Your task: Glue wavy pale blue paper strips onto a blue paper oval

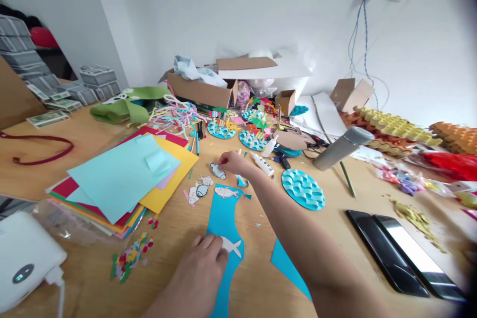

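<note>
My left hand [204, 263] rests on a strip of blue paper [220, 216], its fingertips over one end of a white paper fish [231, 246]. Another fish cutout [226, 192] lies at the strip's top end. Farther forward, my right hand [230, 160] reaches across with its fingers pinched at the edge of a small fish cutout [217, 171] on the table. Several more fish cutouts [197, 192] lie just left of the strip. Beside my right forearm is a round blue disc with a wavy pattern [303, 189].
Coloured paper sheets [122, 174] are stacked at left, near a white device [28, 258]. A grey cylinder [343, 148] and two black phones [387, 253] lie at right. Glue bottles [263, 164], decorated discs [221, 129] and cardboard boxes [203, 90] stand behind.
</note>
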{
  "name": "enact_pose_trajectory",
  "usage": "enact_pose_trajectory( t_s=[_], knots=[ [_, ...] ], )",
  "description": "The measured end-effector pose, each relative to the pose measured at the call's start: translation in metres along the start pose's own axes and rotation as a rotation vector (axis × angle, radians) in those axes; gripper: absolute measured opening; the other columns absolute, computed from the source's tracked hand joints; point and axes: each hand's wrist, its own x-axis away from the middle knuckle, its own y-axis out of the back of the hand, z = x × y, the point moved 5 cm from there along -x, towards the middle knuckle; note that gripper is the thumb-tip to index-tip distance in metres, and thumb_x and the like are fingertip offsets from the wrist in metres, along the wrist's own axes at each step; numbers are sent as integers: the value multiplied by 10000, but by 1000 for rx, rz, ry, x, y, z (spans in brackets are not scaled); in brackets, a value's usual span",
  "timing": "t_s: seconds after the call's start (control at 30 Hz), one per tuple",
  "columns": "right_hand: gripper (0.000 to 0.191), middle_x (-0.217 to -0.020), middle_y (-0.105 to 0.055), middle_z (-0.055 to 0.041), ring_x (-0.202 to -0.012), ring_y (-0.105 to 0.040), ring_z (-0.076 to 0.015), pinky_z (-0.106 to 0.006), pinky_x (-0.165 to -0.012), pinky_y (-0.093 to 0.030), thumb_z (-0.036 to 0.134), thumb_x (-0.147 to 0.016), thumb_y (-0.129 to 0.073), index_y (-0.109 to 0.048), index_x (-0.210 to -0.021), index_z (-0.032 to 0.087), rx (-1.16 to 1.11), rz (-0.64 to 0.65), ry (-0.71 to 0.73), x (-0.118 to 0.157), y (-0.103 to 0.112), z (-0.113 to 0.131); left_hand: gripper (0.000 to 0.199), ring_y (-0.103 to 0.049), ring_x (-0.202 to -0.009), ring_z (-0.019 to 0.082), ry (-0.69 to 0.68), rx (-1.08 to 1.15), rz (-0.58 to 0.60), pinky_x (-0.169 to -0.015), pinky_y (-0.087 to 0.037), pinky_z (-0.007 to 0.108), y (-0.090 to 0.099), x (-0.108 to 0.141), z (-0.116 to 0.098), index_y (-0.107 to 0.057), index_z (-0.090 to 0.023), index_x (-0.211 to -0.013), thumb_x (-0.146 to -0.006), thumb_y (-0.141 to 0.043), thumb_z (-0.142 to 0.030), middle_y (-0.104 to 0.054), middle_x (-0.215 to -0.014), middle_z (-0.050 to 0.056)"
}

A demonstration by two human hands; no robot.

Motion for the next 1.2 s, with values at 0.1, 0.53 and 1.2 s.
enact_pose_trajectory(
  t_s=[0.1, 0.53, 1.2],
  knots=[
    [267, -1128, -634, -74, -937, -640, -187, -371, -795, -554, 303, -930, -598, -599, -1152, 153, -115, -44, -22, 7, 5, -10, 255, -550, -889, 198, -1, 4, 1, -759, -405, 323, 1, -1, 0, -689, -193, -1000, -893, -481, -91, -646, -972, 56],
    [258, -713, -583, 74, -520, -691, -144, -221, -433, -539, 109, -758, -601, -471, -950, 222, -794, 69, -33, 95, -37, -4, 290, -553, -929, 221, 21, 2, 42, -792, -415, 367, -2, -1, -2, -671, -202, -1079, -929, -445, -99, -648, -1014, 46],
    [418, -601, -596, 88, -502, -682, -180, -217, -353, -491, 328, -640, -706, -515, -989, 200, -1204, -255, -140, 135, -83, -25, 210, -582, -858, 220, 1, -11, -13, -736, -426, 358, 3, -1, -4, -691, -179, -985, -907, -503, -128, -672, -963, 58]
  ],
)
